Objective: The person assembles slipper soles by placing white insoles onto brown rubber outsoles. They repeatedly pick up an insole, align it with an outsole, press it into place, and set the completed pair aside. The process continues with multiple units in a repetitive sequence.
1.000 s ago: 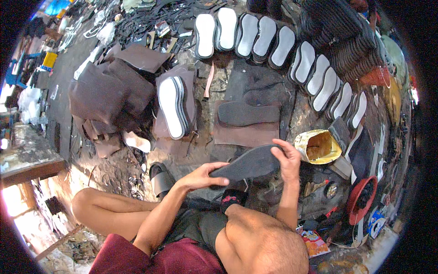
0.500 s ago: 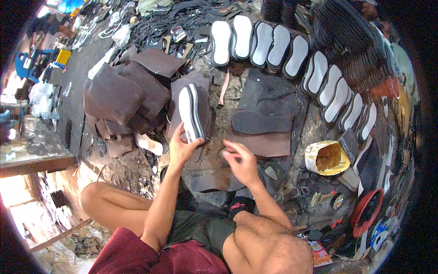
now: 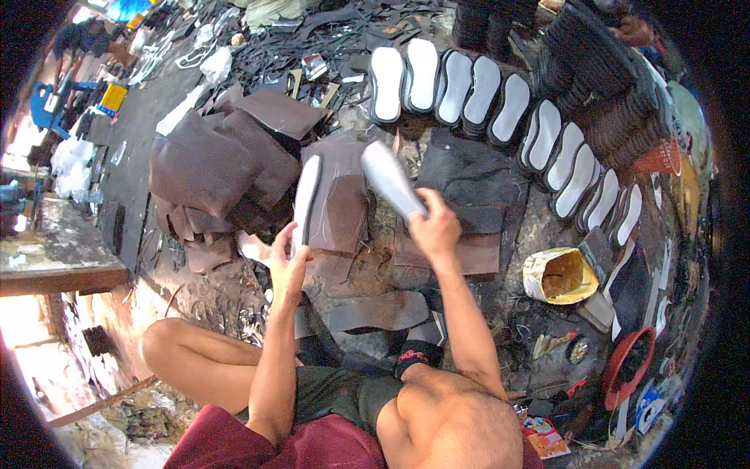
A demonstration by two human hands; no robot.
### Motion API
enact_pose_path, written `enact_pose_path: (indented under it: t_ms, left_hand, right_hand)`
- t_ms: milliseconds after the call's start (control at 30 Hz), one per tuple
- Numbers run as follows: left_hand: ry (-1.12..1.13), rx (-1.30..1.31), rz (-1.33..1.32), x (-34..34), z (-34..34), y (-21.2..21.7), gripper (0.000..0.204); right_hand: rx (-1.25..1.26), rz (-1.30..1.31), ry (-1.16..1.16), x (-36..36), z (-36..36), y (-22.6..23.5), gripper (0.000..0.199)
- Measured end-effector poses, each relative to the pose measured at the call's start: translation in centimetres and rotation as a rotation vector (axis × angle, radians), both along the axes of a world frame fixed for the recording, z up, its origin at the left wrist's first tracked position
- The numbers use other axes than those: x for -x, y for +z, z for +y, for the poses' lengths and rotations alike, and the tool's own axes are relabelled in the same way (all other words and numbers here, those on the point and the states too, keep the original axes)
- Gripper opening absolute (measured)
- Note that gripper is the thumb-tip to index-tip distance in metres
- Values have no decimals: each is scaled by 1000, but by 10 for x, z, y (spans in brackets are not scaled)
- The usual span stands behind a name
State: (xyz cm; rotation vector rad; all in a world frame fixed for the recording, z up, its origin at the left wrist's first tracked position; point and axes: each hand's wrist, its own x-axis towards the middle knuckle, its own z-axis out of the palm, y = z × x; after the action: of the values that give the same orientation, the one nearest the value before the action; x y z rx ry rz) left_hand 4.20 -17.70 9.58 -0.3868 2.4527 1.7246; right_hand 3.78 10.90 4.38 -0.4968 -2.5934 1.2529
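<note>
A white-topped shoe sole (image 3: 308,195) is tilted nearly on edge in my left hand (image 3: 284,262), pinched at its near end between thumb and fingers. To its right, my right hand (image 3: 435,228) grips the near end of another shoe sole (image 3: 388,180), pale-topped and smeared by motion. Both soles are held above a brown sheet of material (image 3: 337,211), which has faint pale outlines on it. A dark sole-shaped piece (image 3: 379,311) lies on the ground near my feet.
White-topped soles (image 3: 483,87) form a curved row from far middle to right, beside tall dark stacks (image 3: 586,55). Brown sheets (image 3: 211,160) are heaped at left. Dark sheets (image 3: 461,168), a yellowish container (image 3: 536,273) and a red-rimmed basket (image 3: 650,352) lie to the right.
The soles held together in my left hand are now apart. My right hand, empty before, has closed on one and moved up and right. The left hand's sole has turned more on edge.
</note>
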Motion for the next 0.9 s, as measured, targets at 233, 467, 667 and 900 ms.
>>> enact_pose_path:
  t_ms: [233,467,667,900]
  left_hand:
    - [-575,852,504,-22,112,37,111]
    - [-151,-846,-244,12,173,51,66]
    - [-252,-901,-344,-4,163,74,56]
    - [-334,-807,-265,-24,162,74,59]
  right_hand:
    - [1115,58,-310,-44,29,47,61]
    - [938,54,-73,-98,11,97,66]
    - [853,242,-151,-67,37,116,65]
    - [965,440,-343,-56,32,123,33]
